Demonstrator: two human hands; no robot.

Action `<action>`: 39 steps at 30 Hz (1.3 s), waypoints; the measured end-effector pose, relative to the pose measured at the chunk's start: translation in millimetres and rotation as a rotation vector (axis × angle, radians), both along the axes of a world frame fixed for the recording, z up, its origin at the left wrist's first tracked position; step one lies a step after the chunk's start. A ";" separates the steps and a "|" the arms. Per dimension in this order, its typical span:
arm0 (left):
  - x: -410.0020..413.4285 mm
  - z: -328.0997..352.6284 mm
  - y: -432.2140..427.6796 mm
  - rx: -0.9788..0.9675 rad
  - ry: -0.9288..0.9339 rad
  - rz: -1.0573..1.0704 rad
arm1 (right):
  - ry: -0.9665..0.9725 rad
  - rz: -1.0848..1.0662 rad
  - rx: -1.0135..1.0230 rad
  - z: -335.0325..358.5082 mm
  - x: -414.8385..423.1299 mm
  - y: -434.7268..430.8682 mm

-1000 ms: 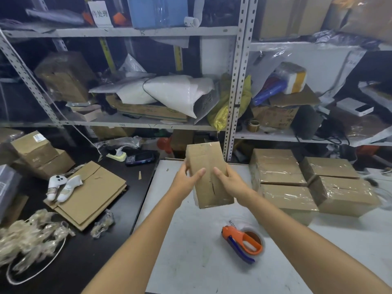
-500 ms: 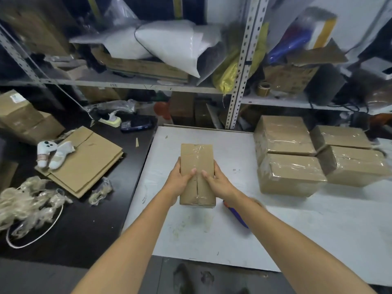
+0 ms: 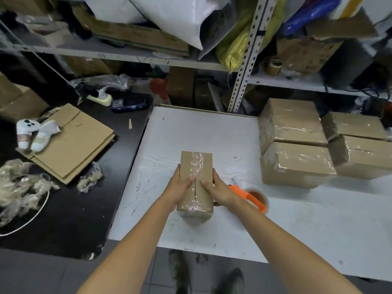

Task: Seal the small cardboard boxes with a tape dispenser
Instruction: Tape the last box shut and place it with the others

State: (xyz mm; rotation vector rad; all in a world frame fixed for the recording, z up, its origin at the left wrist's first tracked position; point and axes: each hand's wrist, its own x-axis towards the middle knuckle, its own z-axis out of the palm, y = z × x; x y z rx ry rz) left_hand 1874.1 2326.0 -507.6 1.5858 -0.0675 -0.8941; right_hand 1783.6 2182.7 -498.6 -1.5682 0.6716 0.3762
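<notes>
A small cardboard box (image 3: 196,166) is stood on the white table (image 3: 191,128), a strip of clear tape running along its top seam. It is gripped from 9 o'clock by the left hand (image 3: 181,186) and from 3 o'clock by the right hand (image 3: 221,190); both thumbs are laid flat on the top beside the seam, while the other fingers are wrapped down the sides. An orange tape dispenser (image 3: 255,198) is seen just beside the box at 3 o'clock, partly hidden behind the right hand. Four taped boxes (image 3: 297,128) are grouped at 2 o'clock.
</notes>
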 end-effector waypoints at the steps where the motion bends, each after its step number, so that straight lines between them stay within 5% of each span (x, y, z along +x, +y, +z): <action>1: 0.3 0.2 0.0 0.005 -0.001 0.001 | 0.053 0.053 -0.050 3.0 -1.5 -7.0; 7: 0.4 0.7 -1.0 0.027 0.036 0.006 | 0.199 0.253 -0.905 -0.9 -50.7 -64.8; 16: -2.9 6.6 3.3 0.054 0.073 0.009 | 0.380 0.534 -1.165 -53.0 -76.5 -50.4; 23: 0.1 20.7 -0.1 0.229 -0.034 0.002 | 0.304 0.474 -1.099 -37.7 -70.5 -63.8; 26: 9.8 33.1 -4.7 0.322 -0.159 0.010 | 0.147 0.275 -0.875 1.9 -62.4 -79.9; 30: 26.0 68.9 -19.2 0.211 -0.357 -0.059 | -0.047 0.176 -0.622 72.3 -43.1 -82.1; 39: 64.8 140.1 -38.4 0.066 -0.279 -0.318 | -0.164 0.337 -0.665 156.8 15.0 -64.4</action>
